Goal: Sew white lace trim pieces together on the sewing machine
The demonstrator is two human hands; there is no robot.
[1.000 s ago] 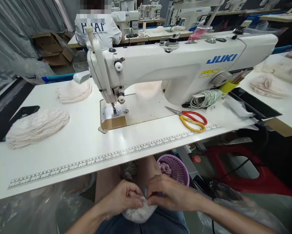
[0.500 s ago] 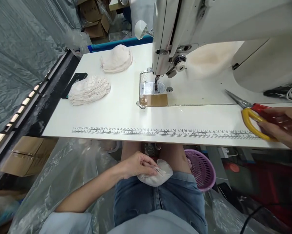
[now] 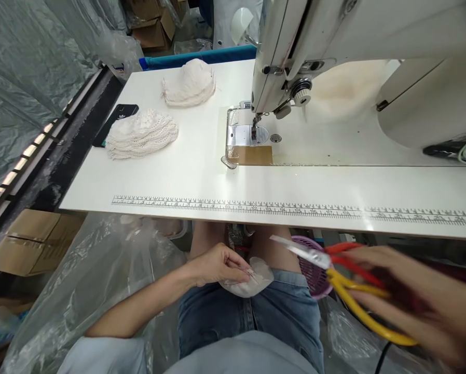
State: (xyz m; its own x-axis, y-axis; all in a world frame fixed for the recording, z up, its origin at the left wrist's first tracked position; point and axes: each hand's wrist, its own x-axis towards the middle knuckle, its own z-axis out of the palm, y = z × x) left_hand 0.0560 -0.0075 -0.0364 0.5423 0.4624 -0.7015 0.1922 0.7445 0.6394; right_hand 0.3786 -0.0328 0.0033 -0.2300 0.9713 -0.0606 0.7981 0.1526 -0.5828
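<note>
The left hand (image 3: 217, 267) pinches a white cloth (image 3: 261, 280) between its fingers, over the lap (image 3: 252, 311). The blurry right hand (image 3: 415, 298) has its fingers around red and yellow scissors (image 3: 321, 258), near the desk (image 3: 186, 179)

Fabric piece (image 3: 261, 278) is before the worktop (image 3: 194, 182), left of scissors (image 3: 317, 258); two fabric stacks (image 3: 143, 136) lie on worktop, left of sewing machine (image 3: 357, 39).

L grip (image 3: 219, 266) pinches wht cloth (image 3: 258, 281) over lap (image 3: 213, 314), R grip (image 3: 404, 293) holds scissors (image 3: 315, 256) nr tbl (image 3: 194, 179).
</note>
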